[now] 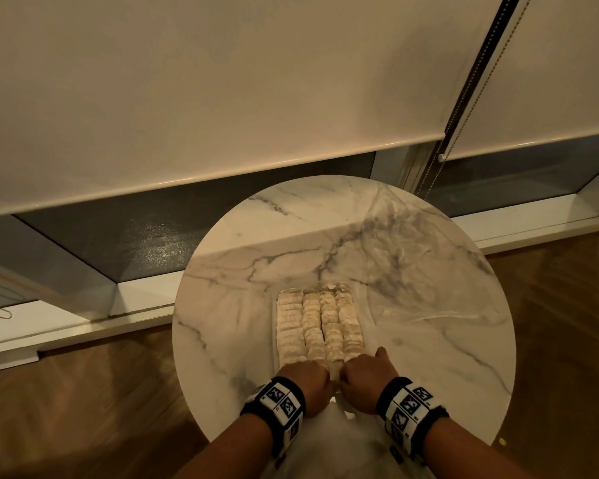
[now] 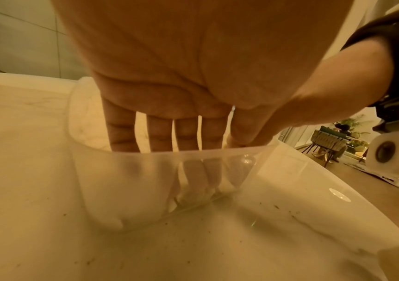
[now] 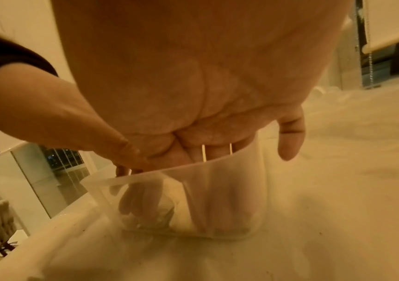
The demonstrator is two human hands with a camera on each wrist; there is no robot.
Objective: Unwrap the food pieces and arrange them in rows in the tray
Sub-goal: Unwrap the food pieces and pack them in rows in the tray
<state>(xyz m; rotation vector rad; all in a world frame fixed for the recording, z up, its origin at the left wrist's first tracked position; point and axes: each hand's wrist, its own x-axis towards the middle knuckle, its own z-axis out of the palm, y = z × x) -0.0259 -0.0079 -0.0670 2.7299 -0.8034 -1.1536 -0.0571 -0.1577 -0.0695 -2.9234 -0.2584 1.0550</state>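
Head view: four rows food pieces [image 1: 320,324]; wrist views only: both grips' fingers straight, dipped in tray [image 2: 145,190], holding nothing.

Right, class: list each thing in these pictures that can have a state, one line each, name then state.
tray: clear plastic, on the table, nearly full.
food pieces: unwrapped, packed in four rows in the tray.
left hand: fingers down inside the tray's near end; grip unclear.
right hand: fingers inside the tray's near end, little finger outside.
plastic wrap: loose, crumpled on the table.
roller blind: lowered most of the way.

Grey-veined white marble table [image 1: 291,236]
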